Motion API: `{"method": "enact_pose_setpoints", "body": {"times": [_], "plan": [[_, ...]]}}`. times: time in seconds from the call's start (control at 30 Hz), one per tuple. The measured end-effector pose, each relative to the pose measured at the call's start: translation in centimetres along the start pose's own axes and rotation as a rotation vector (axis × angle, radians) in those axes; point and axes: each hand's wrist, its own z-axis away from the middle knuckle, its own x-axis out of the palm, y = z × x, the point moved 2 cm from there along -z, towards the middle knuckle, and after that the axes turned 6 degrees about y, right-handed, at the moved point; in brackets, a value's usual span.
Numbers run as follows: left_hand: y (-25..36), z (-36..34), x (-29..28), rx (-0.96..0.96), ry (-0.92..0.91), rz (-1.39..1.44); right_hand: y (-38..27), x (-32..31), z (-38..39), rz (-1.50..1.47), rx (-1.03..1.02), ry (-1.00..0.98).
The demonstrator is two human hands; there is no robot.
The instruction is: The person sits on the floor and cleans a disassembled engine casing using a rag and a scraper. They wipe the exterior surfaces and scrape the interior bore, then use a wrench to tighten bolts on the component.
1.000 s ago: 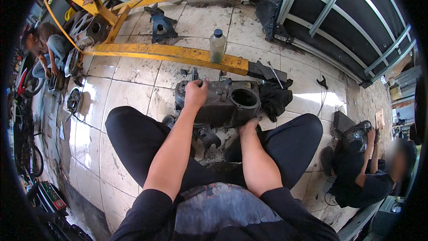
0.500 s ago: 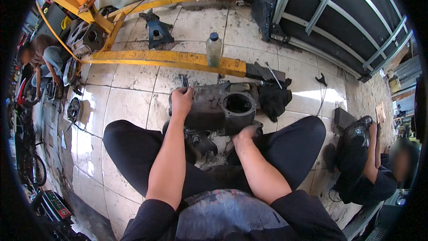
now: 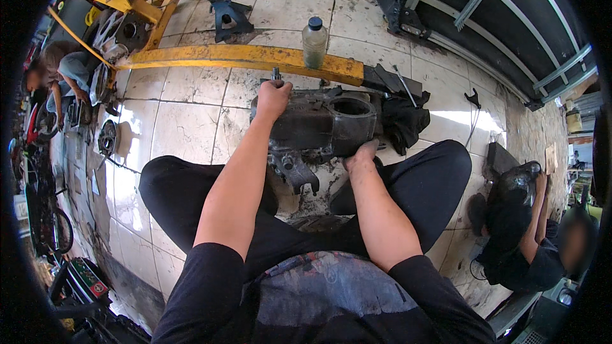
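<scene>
A dark, greasy metal gearbox casing (image 3: 303,129) with a large round opening (image 3: 352,107) lies on the floor between my bent legs. My left hand (image 3: 273,100) is closed at the casing's upper left end. A short metal piece (image 3: 276,74) sticks up past that fist; whether it belongs to the casing I cannot tell. At the lower right corner my right hand (image 3: 363,153) grips the casing, most of its fingers hidden. Just below the casing's near side is a forked metal bracket (image 3: 298,175). A black cloth-like bundle (image 3: 403,124) lies against the casing's right end.
Beyond the casing runs a yellow steel beam (image 3: 223,57), with a capped plastic bottle (image 3: 314,43) at it. A dark metal stand (image 3: 227,16) is farther back. One person (image 3: 535,229) works at the right, another (image 3: 64,79) at the far left. A black panel frame (image 3: 497,19) stands back right.
The casing has tipped away from me, so its round opening looks flatter and more of the bracket shows. Both hands have moved with it and keep their grip. The view has shifted slightly.
</scene>
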Motion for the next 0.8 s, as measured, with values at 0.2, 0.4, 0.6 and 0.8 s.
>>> {"method": "enact_pose_setpoints", "body": {"times": [0.2,0.4,0.6,0.8], "plan": [[-0.3,-1.1,-0.4,0.038,0.07,-0.146,-1.0,1.0,1.8,0.134,0.043,-0.138],[0.5,-1.4,0.4,0.048,0.062,-0.13,-7.0,-1.8,-1.9,0.888,-0.881,0.422],[-2.0,-1.3,-2.0,0.056,0.2,0.134,-7.4,2.3,6.0,2.186,-0.8,0.097],[-8.8,-0.6,-7.6,-0.256,0.699,0.757,-8.6,1.9,4.5,2.232,-0.689,0.027]]}}
